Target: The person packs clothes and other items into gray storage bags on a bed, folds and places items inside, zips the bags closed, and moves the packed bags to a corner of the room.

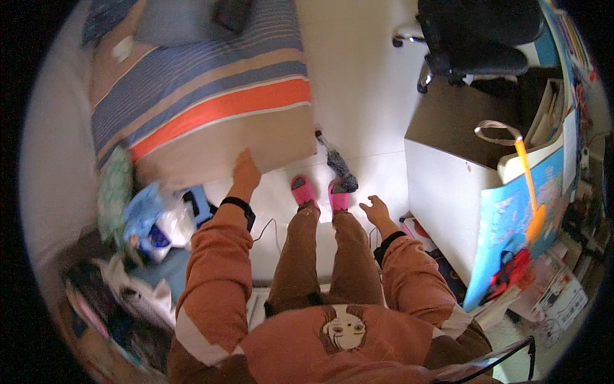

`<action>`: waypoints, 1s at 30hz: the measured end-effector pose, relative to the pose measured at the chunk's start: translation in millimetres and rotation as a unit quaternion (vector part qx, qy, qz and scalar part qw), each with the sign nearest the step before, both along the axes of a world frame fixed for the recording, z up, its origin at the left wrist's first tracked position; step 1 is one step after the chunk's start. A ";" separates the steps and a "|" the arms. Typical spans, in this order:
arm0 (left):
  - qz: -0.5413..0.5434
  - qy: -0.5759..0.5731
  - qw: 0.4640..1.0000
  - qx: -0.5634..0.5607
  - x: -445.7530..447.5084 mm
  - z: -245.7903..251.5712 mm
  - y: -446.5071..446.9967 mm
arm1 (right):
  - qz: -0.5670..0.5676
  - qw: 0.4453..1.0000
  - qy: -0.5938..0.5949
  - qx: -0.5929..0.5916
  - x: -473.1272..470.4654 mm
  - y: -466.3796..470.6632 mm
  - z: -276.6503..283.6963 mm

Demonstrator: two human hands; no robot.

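My left hand is at the near edge of a bed spread with a blue, beige and orange striped sheet. It is slightly blurred and seems to hold nothing; whether it touches the sheet I cannot tell. Above the floor, right of my legs, my right hand hangs empty with its fingers apart. A folded umbrella with a dark patterned canopy lies on the floor, its lower end by my right foot. I wear pink slippers and a dark band on each wrist.
Plastic bags and a green patterned cloth lie left of my left arm. A white cabinet stands at the right, beside a blue printed board with an orange strap-like item. Farther off is a black wheeled chair.
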State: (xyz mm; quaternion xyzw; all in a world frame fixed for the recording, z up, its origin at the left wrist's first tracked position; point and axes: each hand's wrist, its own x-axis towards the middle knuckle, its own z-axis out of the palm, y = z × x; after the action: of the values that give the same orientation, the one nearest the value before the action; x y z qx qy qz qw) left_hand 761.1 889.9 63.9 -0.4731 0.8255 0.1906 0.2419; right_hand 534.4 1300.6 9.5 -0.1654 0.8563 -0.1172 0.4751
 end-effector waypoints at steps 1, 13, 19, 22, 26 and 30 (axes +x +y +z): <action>0.017 0.015 1.000 -0.022 -17.0 -18.7 -9.8 | 0.010 1.000 -0.004 0.018 2.4 -4.4 -28.7; -0.008 -0.077 0.976 -0.202 -52.9 -111.6 -12.9 | 0.050 0.996 0.019 0.072 7.3 -73.4 -306.1; -0.015 -0.058 0.981 -0.185 -59.1 -113.9 -13.0 | 0.061 0.985 0.139 0.078 19.7 -87.4 -348.3; -0.046 -0.082 0.967 -0.239 -59.6 -114.0 -13.2 | 0.058 0.986 0.154 0.026 4.5 -79.9 -324.3; 0.024 -0.080 0.985 -0.148 -67.5 -105.7 -14.1 | 0.044 0.985 0.164 0.022 -21.3 -59.1 -239.7; 0.019 -0.148 0.983 -0.109 -75.1 -95.1 -20.6 | 0.029 0.989 0.143 -0.003 -46.3 -35.6 -103.1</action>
State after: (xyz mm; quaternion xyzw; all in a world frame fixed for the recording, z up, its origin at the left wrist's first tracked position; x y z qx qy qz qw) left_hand 685.9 869.3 -31.2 -0.5348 0.7875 0.0322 0.3046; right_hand 488.1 1265.0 -93.7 -0.2068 0.9097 -0.0805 0.3509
